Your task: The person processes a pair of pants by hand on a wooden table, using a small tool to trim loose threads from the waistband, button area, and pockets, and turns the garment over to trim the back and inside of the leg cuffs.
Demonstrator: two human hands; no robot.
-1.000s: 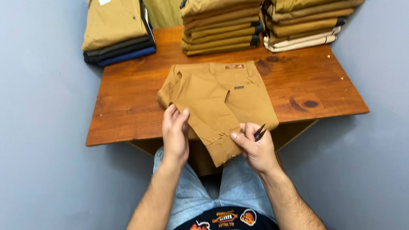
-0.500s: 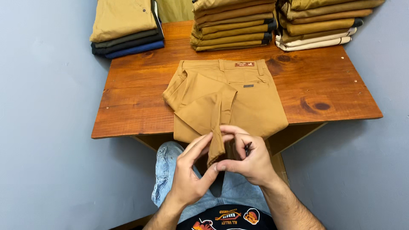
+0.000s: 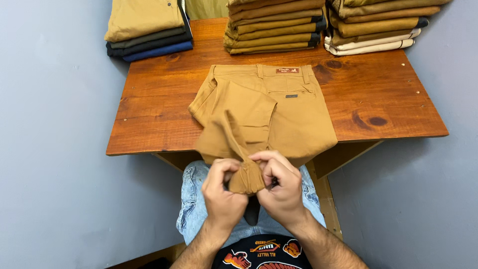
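We pinch the trouser hem (image 3: pixel 245 180) between our closed left hand (image 3: pixel 222 194) and right hand (image 3: pixel 282 192); above our grip the soft, light trousers (image 3: pixel 279 114) drape limply.

The folded trousers (image 3: pixel 271 112) lie on the table (image 3: pixel 378 94) straight before me, their waistband toward the far side, one leg end hanging over the near edge between my left hand (image 3: pixel 222 192) and right hand (image 3: pixel 281 188), above my lap. Behind them (along the table's far edge) stand three stacks of folded trousers: left (image 3: pixel 147 27), middle (image 3: pixel 274 27), right (image 3: pixel 378 25).
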